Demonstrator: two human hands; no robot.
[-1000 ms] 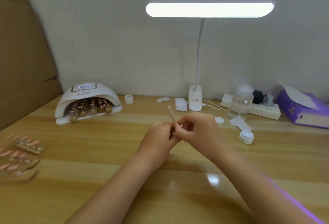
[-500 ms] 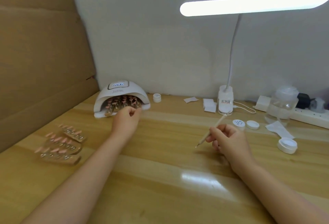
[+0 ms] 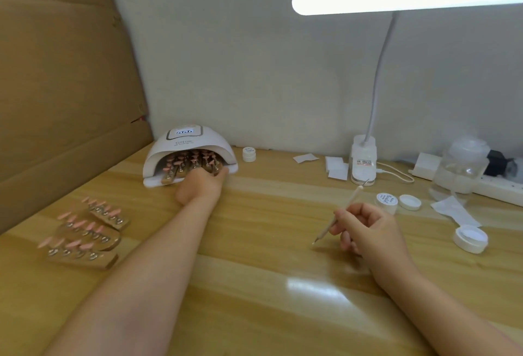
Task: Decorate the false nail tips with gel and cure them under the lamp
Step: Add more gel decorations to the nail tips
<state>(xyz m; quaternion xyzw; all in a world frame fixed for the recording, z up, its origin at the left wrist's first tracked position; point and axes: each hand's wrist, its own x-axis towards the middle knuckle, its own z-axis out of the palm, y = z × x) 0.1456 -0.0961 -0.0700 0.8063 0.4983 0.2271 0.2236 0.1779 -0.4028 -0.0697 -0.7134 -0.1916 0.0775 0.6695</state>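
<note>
Now left hand (image 3: 201,185) at curing lamp (image 3: 189,151), apparently gripping

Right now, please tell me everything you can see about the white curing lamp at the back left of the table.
The curing lamp is a white, glossy, dome-shaped shell, apparently plastic, with an arched front opening. On top sits a small lit display inside a metallic frame, with "SUN" printed below. It stands upright on the wooden table near the wall and cardboard. Inside are wooden holders carrying pink nail tips. The left hand reaches into the opening at its right side.
</note>
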